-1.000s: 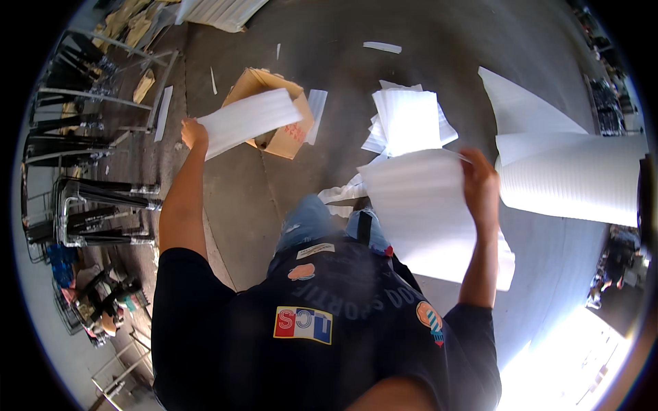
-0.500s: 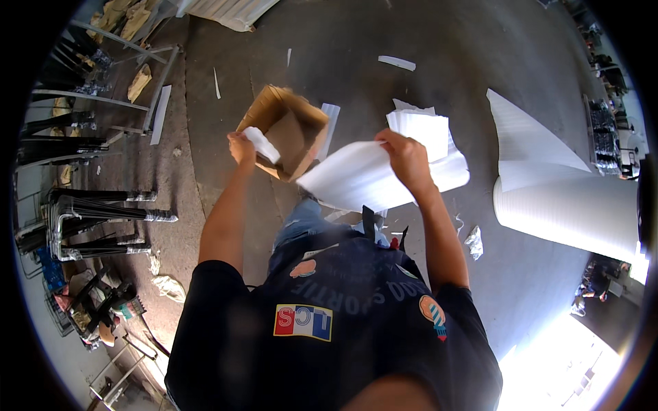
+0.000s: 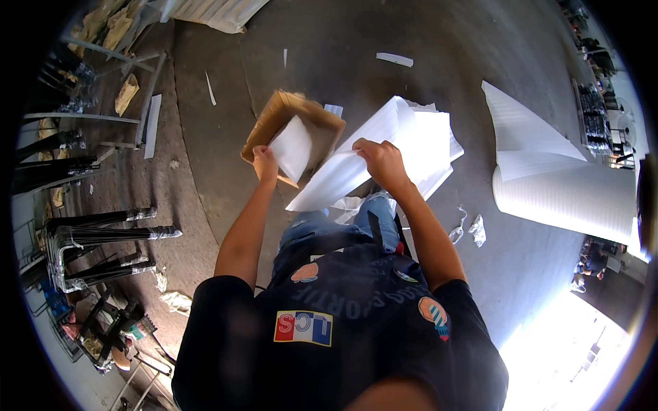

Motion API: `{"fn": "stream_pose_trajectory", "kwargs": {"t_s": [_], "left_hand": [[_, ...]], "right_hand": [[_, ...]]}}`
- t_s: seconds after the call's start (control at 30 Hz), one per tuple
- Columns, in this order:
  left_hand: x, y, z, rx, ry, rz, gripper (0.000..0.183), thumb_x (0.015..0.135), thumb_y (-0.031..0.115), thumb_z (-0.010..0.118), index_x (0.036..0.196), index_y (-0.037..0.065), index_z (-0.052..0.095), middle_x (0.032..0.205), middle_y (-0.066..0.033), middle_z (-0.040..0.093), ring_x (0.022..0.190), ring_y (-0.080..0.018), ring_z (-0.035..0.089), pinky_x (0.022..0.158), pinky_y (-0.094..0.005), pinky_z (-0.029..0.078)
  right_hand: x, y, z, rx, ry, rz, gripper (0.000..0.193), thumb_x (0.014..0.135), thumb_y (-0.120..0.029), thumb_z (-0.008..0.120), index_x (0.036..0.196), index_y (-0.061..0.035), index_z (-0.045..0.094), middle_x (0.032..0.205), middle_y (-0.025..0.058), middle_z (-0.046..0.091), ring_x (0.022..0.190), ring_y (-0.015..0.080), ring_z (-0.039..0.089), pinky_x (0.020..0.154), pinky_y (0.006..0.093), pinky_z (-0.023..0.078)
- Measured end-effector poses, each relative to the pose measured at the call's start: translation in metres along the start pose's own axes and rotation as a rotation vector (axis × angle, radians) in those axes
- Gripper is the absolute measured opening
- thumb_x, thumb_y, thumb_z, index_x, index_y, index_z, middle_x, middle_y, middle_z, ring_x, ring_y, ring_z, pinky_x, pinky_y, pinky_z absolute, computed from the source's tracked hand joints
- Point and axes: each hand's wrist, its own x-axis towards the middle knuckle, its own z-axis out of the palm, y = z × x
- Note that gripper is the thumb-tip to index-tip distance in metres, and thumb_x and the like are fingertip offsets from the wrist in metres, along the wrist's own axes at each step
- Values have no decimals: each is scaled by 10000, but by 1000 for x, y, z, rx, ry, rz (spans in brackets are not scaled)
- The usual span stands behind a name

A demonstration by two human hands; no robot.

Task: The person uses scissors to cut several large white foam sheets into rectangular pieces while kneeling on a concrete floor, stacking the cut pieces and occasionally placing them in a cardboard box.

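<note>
My left hand [image 3: 265, 164] is closed at the near left edge of a brown cardboard box [image 3: 273, 115]. Its fingers pinch a small white foam sheet [image 3: 293, 149], which lies tilted inside the box opening. To the right, my right hand [image 3: 382, 163] grips the edge of a larger white foam sheet [image 3: 336, 179] between thumb and fingers. That sheet slants down toward my legs and is bent up at the far side. Beyond it rests a stack of white foam sheets [image 3: 433, 137], partly covered by the sheet I hold.
A big roll of white foam [image 3: 562, 195] lies at the right, partly unrolled. Black metal frames with wrapped ends [image 3: 110, 233] stand at the left beside a metal rack [image 3: 147, 103]. White scraps [image 3: 394, 59] and a crumpled piece of plastic [image 3: 478, 231] litter the floor.
My left hand has moved right and slightly nearer, and the small foam sheet now spreads wider over the box opening. My right hand has shifted left and nearer, with its sheet now bent upward.
</note>
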Motion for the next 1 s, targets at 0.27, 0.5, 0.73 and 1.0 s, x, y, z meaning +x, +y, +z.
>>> {"fn": "stream_pose_trajectory", "kwargs": {"t_s": [0.27, 0.5, 0.73, 1.0], "left_hand": [[-45, 136, -35, -320, -687, 405, 393, 753, 217, 616, 1093, 46, 519, 1060, -127, 537, 1016, -225, 488, 836, -340, 384], [-48, 218, -61, -634, -714, 132, 292, 709, 125, 631, 955, -25, 581, 817, -136, 600, 810, -194, 571, 693, -283, 444], [-66, 341, -38, 408, -247, 1302, 280, 696, 134, 654, 962, 68, 598, 893, -87, 612, 867, -264, 576, 983, -411, 293], [-69, 416, 15, 506, -928, 1237, 168, 777, 199, 565, 849, 60, 627, 772, -125, 618, 798, -295, 569, 886, -405, 362]], "right_hand": [[18, 14, 10, 146, -154, 1, 267, 764, -110, 594, 1019, -84, 518, 792, 134, 625, 682, 326, 594, 651, 378, 471], [46, 40, -57, 502, -409, -13, 272, 721, -257, 619, 852, -20, 634, 779, 147, 625, 713, 263, 592, 687, 334, 437], [41, 60, -113, 96, -302, -96, 184, 768, -171, 594, 781, 2, 654, 698, 174, 619, 647, 280, 588, 615, 360, 430], [11, 107, -171, 74, -145, 9, 168, 764, -165, 605, 774, -4, 648, 703, 149, 623, 648, 280, 582, 623, 364, 431]]}}
